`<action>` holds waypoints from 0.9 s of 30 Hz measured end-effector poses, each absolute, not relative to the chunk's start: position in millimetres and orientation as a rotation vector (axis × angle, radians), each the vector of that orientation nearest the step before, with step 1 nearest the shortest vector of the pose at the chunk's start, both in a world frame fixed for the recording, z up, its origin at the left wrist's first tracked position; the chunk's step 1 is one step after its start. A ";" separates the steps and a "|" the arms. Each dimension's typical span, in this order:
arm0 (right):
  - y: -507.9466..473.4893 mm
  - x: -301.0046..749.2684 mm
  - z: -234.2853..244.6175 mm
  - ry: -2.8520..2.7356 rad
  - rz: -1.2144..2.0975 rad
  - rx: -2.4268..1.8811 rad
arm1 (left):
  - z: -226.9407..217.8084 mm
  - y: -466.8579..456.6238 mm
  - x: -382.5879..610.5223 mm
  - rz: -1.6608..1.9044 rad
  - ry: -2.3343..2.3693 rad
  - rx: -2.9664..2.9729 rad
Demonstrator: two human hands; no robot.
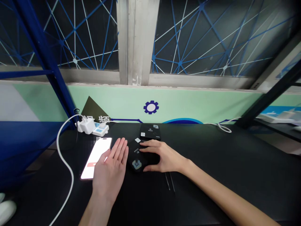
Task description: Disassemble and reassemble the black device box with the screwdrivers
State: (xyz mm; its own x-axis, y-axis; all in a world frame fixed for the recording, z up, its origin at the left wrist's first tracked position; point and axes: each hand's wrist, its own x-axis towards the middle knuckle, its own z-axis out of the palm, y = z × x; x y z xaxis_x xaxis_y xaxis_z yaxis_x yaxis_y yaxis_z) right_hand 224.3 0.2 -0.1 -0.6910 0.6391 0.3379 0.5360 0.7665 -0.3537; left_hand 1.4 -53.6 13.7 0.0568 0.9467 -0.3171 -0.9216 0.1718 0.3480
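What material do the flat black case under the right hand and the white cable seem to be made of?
The flat black case looks like matte plastic, perhaps rubber-coated: its dull surface shows little glare. The white cable looks like flexible plastic, from its soft sheen and loose curve.

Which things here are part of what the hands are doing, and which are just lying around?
Part of it:
- left hand, open, on a black-framed smartphone with a glowing white screen
- right hand, on a flat black rectangular case with stickers

Just lying around:
- second flat black case
- white power strip
- white cable
- two thin metal rods
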 end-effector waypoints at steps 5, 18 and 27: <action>-1.1 222.7 3.3 -2.526 0.268 -0.894 | 14.1 -53.1 1.5 1.420 0.528 0.053; -2.0 222.2 6.8 -2.482 0.041 -1.099 | 15.9 -53.7 1.6 1.447 0.566 0.052; 8.4 221.8 -5.7 -2.356 -0.088 -1.406 | 14.4 -54.3 1.3 1.438 0.553 0.059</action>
State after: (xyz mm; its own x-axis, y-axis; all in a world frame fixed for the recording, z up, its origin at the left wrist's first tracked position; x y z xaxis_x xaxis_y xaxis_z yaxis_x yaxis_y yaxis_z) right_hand 221.8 8.4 -5.7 -0.4181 0.8325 0.3635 0.8573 0.4939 -0.1449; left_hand 1.3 -54.3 14.4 0.0308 0.9455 -0.3241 -0.9189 0.1544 0.3630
